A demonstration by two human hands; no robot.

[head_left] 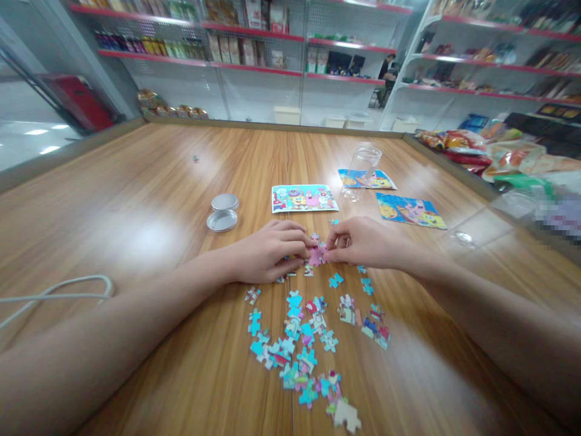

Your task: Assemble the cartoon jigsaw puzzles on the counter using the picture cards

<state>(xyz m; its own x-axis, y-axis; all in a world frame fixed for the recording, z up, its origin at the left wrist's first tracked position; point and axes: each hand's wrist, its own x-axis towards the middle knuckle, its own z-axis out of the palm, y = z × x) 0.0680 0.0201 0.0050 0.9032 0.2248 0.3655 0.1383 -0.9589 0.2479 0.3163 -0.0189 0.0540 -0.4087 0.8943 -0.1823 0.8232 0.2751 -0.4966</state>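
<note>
Pink jigsaw puzzle pieces (pixel 316 254) lie on the wooden table between my two hands. My left hand (pixel 279 249) rests on the table, its bent fingers closed on the left edge of these pieces. From the other side my right hand (pixel 367 243) pinches the right edge with thumb and forefinger. Part of the cluster is hidden under my fingertips. Nearer to me, loose puzzle pieces (pixel 294 312) in light blue, white and red are scattered, some overlapping. A small joined group (pixel 376 327) sits to the right. Beyond my hands is a cartoon picture card (pixel 305 198).
Two round metal lids (pixel 222 220) are left of the card. A clear jar (pixel 363 166) stands by two blue picture cards (pixel 411 210); another clear container (pixel 481 224) lies at right. A white cable (pixel 59 292) is at left, a stray piece (pixel 195 158) farther back, and snack bags (pixel 472 148) at far right.
</note>
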